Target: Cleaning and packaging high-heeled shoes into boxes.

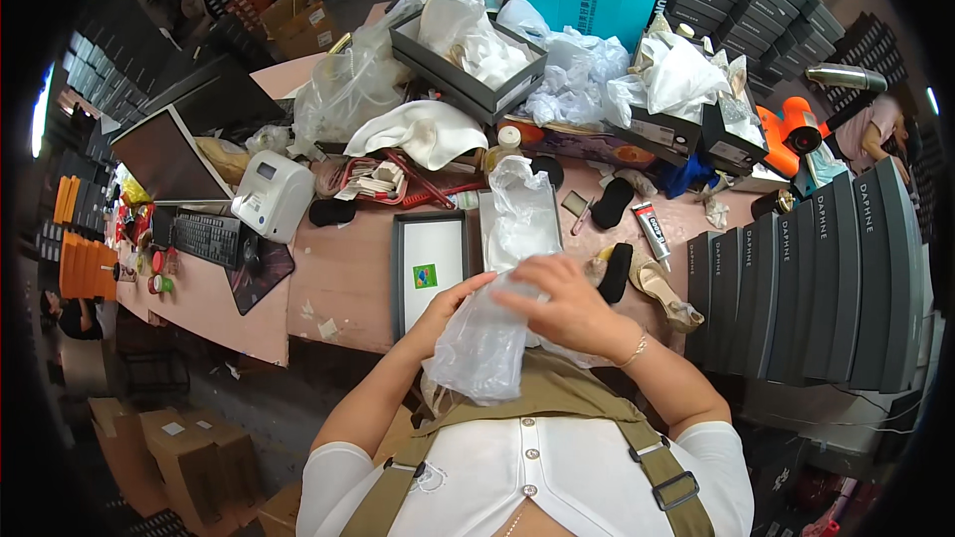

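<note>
Handling thin plastic bag (477, 353) over table's near edge, just in front of apron (587, 400). Left hand (445, 316): fingers closed on bag's upper left side. Right hand (569, 308): fingers loosely curved, part spread, over bag's top (blurred, so cannot tell whether they pinch film). Whether bag holds anything: cannot tell. Best handling, by judgement: anchor with left, work film with right fingertips, pull gently; thin film likely tears or clings. Keep loose folds off grey box (397, 283) and white paper (521, 201) beyond.
</note>
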The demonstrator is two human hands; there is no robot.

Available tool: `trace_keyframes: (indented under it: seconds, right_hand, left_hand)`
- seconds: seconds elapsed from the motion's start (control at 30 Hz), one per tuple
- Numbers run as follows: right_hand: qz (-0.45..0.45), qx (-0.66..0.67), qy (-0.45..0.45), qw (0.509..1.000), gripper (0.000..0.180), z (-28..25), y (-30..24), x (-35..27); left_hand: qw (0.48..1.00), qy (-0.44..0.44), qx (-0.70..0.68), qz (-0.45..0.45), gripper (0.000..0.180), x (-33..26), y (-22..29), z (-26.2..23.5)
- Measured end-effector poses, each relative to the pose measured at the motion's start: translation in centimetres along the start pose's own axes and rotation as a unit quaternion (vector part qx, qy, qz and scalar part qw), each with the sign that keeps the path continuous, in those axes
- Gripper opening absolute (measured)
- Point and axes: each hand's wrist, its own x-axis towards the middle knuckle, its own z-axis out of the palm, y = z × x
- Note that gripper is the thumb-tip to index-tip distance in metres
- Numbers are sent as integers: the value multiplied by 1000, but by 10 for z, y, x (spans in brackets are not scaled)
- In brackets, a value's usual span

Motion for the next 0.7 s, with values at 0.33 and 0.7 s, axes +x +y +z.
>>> trace_keyframes:
  seconds: [0.33, 0.7]
  right_hand:
    - [-26, -131, -132, 982, 22, 39, -14, -10]
    - [328, 199, 81, 920, 24, 20, 44, -53]
  left_hand:
    - [961, -4, -268, -68, 61, -6, -6, -2]
    - [998, -19, -49, -41, 55, 6, -20, 7]
